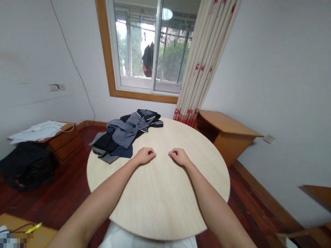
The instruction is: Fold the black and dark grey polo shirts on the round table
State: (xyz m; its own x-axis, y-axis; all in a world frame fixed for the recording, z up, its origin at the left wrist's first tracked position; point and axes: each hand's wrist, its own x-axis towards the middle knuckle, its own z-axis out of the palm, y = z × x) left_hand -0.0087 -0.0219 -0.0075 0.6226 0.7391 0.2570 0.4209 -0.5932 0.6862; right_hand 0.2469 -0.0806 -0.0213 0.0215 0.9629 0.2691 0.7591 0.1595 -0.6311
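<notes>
Clothes [126, 132] lie in a loose, overlapping heap on the left part of a round, pale wood-grain table [165, 196], toward its far side. Nearest the wearer, white fabric [150, 240] shows below the table's front edge. Both bare forearms reach over the tabletop; the left hand [146, 156] and the right hand [179, 156] are loosely clenched, fingers curled in, facing each other with bare wood between them. The left one is just beside the heap, near a navy piece; black and grey pieces lie about it, and a grey shirt [141, 120] with a black, white-edged collar lies on top. Beyond, to the left, a black bag [28, 167] sits by a wooden drawer unit [67, 141]; to the right stands a wooden desk [230, 124]. Farther back, a red-patterned curtain [203, 65] hangs beside a sliding window [170, 51], through which a dark garment [148, 60] shows.
</notes>
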